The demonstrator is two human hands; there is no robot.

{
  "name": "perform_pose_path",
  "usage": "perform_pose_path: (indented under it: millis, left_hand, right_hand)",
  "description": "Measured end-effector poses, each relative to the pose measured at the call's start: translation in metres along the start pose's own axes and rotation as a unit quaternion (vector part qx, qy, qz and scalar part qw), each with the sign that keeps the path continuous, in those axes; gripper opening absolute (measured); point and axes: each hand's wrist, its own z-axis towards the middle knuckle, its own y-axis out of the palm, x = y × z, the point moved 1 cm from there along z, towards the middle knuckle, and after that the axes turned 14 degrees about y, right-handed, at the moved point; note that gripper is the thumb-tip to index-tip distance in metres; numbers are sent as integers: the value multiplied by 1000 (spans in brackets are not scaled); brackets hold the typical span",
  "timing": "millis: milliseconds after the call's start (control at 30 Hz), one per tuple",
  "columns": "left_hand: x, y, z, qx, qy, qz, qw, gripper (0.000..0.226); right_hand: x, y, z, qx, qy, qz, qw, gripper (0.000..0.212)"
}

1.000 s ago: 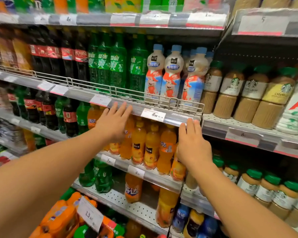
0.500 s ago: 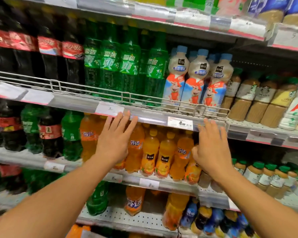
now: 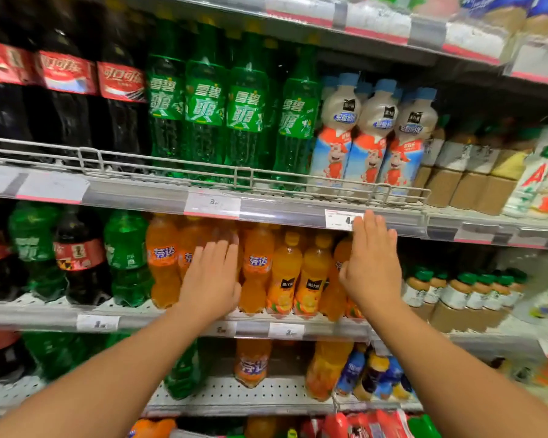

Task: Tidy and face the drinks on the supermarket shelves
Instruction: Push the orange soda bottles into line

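Note:
Orange soda bottles and orange juice bottles stand in a row on the middle shelf. My left hand is flat with straight fingers in front of the orange soda bottles, hiding one of them. My right hand is flat too, fingers up, in front of the rightmost orange bottles and reaching the price strip of the shelf above. Neither hand grips anything.
The upper shelf behind a wire rail holds cola bottles, green soda bottles and white milk drink bottles. Cola and green bottles stand left of the orange ones; green-capped jars stand right. More drinks fill the lower shelf.
Both hands have dropped from the upper shelf's price strip to the row of orange bottles. The view has moved closer to the shelves.

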Motion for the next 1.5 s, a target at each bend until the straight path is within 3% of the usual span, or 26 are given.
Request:
perform_pose_path:
  millis: [100,233,433,533,600,733,900,1000,1167,1267,1500]
  left_hand:
    - [-19,-6,27,-45,-35,5,998,28]
    - [-29,1,38,-121,-43,6,992,27]
    - [-20,3,36,-54,-58,62,995,31]
    - [-10,-1,33,14,-62,90,994,36]
    - [-5,-1,32,37,-69,61,995,38]
    - [2,-3,30,84,-150,-111,979,31]
    - [6,-11,23,79,-214,-161,960,37]
    - [7,-18,22,43,-219,-160,961,38]
    - [13,-19,14,45,-223,-174,958,33]
    - [15,-18,5,52,-234,-187,953,34]
    - [13,-22,-10,90,-239,-209,944,29]
  right_hand:
    - [9,3,2,-7,-23,21,1000,83]
    - [21,11,4,3,-49,46,998,88]
    - [25,20,8,-4,-73,160,984,86]
    - [41,29,-16,-39,-74,361,929,68]
    - [62,43,-37,-28,-81,419,904,48]
    - [75,52,-2,-112,36,438,891,38]
    - [51,52,51,-198,79,342,915,59]
    - [42,51,64,-244,112,243,932,46]
    - [43,60,68,-217,143,275,926,32]
    - [53,65,58,-179,119,366,906,32]
    - [64,47,18,-116,75,408,903,17]
